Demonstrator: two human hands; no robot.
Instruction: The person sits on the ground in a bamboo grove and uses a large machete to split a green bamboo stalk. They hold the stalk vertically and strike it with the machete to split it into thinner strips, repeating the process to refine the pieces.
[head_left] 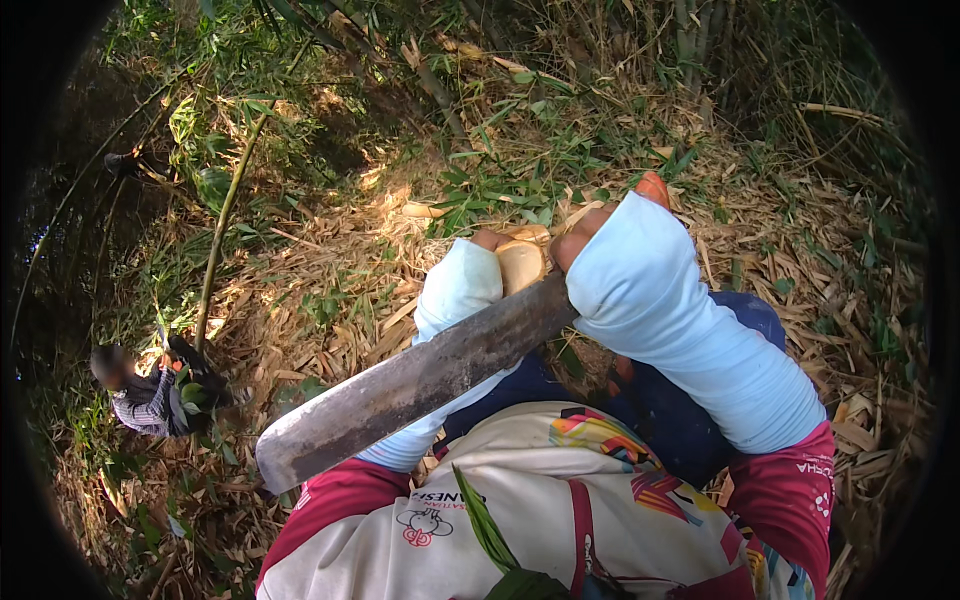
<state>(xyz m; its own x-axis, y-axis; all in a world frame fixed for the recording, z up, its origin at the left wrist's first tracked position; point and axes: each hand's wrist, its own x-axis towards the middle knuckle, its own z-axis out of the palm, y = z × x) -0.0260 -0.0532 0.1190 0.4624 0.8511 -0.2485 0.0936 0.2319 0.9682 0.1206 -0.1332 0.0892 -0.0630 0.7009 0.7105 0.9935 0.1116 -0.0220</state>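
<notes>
My right hand [580,238] is closed round the handle of a machete [410,385]. Its broad, dark, stained blade slants down to the left across my front, and an orange handle end [653,188] sticks out past my wrist. Little of my left hand [490,240] shows beyond its pale blue sleeve. It grips a pale tan piece of cut bamboo [521,265], whose hollow-looking face is turned toward me. The piece sits between my two hands, just beyond the blade's handle end. The left fingertips are hidden.
Dry bamboo leaves [330,350] and green sprigs [510,185] litter the ground. A thin upright stalk [222,235] leans at the left. Near its foot a person [160,395] crouches in dark clothes. Dense bamboo stems [690,40] stand at the back.
</notes>
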